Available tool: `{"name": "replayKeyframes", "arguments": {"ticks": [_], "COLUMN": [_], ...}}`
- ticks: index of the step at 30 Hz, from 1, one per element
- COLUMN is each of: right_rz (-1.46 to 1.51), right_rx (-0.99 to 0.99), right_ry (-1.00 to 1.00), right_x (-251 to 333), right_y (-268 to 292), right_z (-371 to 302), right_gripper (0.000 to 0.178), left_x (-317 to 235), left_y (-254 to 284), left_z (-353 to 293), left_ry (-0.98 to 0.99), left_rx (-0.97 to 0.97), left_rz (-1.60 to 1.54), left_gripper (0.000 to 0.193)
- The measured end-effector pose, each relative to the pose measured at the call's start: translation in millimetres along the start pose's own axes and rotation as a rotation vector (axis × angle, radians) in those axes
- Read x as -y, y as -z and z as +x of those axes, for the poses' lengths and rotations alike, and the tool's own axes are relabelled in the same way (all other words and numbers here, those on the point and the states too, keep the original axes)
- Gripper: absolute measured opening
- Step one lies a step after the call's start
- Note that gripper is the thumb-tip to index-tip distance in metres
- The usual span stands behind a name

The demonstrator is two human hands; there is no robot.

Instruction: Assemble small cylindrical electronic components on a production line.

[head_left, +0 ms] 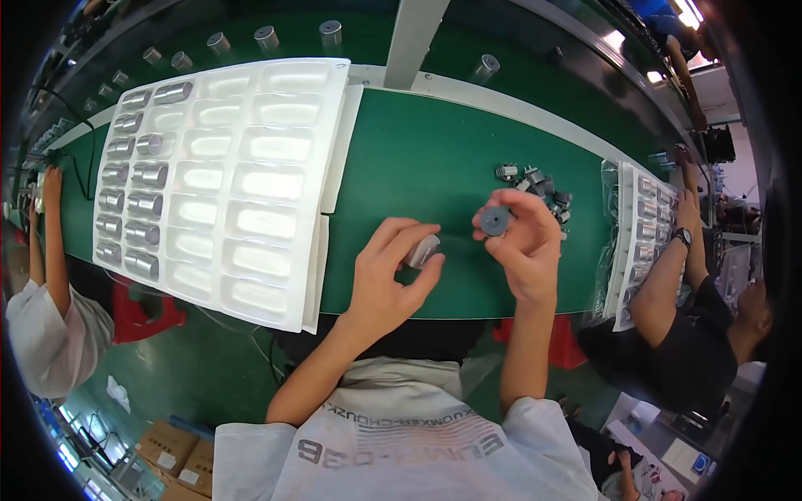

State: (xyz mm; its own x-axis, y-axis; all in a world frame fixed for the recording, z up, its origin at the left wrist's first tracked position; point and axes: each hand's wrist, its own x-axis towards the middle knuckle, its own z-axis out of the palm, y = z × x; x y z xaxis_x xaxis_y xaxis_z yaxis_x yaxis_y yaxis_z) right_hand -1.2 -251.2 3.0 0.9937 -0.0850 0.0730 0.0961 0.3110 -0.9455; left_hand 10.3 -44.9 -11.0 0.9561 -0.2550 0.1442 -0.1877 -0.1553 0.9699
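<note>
- Left hand [386,271]: half-curled into a C shape, thumb on the near side and fingers on the far side; it's got a silver cylinder [423,250] in the gap, held at a tilt just over the green tabletop [409,150]; can't really tell whether the cylinder touches the surface
- Right hand [532,246]: pinched up pretty small, thumb and index finger around a dark grey round part [494,221]; its flat face points roughly at the camera and shows a little dark spot in the middle; the other fingers are bent in behind
- So both parts are up in front of the person's chest, near each other but apart; silver one on the left, grey one on the right
- Just beyond the right hand there's a loose pile of small grey and metal pieces [539,185] on the table; the hand overlaps it in this view, can't tell if they touch
- Off to the left of the left hand, well clear of it: a big white tray [205,175] with four columns of pockets; silver cylinders [149,175] lie in the two left columns
- Far right: another white tray [625,209] with cylinders in it, next to a co-worker's arm with a dark wristwatch [683,236]
</note>
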Motion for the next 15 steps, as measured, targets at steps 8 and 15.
{"name": "replayKeyframes", "arguments": {"ticks": [8,15], "right_rz": [-0.649,-0.202], "right_rx": [-0.075,-0.155], "right_ry": [0.092,-0.027], "right_x": [3.8,-1.8], "right_y": [-13.1,-41.8], "right_z": [-12.0,-21.0], "right_gripper": [0.039,0.031], "left_x": [19.2,5.7], "left_y": [-9.9,-5.2], "left_z": [-6.4,-4.6], "left_ry": [0.026,-0.135], "left_rx": [-0.077,-0.183], "left_rz": [-0.172,0.428], "left_gripper": [0.038,0.039]}}
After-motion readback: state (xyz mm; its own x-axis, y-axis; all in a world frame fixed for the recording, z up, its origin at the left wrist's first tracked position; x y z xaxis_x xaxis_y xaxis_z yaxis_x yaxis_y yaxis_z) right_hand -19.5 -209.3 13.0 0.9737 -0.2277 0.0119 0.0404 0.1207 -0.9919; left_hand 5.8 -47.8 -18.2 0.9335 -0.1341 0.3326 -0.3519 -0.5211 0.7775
